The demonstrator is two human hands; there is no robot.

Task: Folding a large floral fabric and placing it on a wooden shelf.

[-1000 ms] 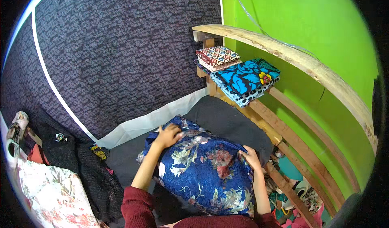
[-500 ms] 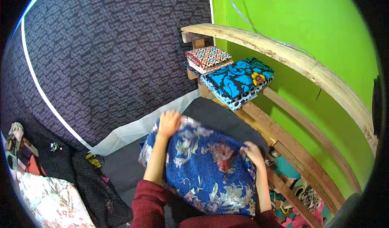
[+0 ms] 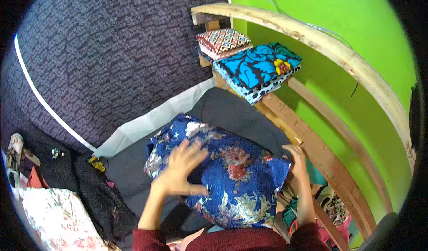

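Note:
A blue cloth [image 3: 214, 179] with red, white and silvery flowers lies folded in front of me on a dark grey surface. Over its left part my left hand [image 3: 185, 168] is open, its fingers spread wide and the thumb pointing right. At the cloth's right corner is my right hand [image 3: 298, 161], loosely bent with fingertips apart. That hand touches or nearly touches the edge; its palm side is partly hidden.
Folded patterned fabrics [image 3: 225, 41] and a turquoise and black fabric stack [image 3: 256, 74] rest on a wooden slatted rack [image 3: 312, 139] by a green wall. Black cloth [image 3: 104, 197] and white floral cloth [image 3: 58, 215] lie at left. Mixed items sit below the slats.
The blue cloth now lies flatter. My left hand has left its far edge and come nearer with fingers spread; my right hand has shifted slightly right. The whole view has tilted somewhat.

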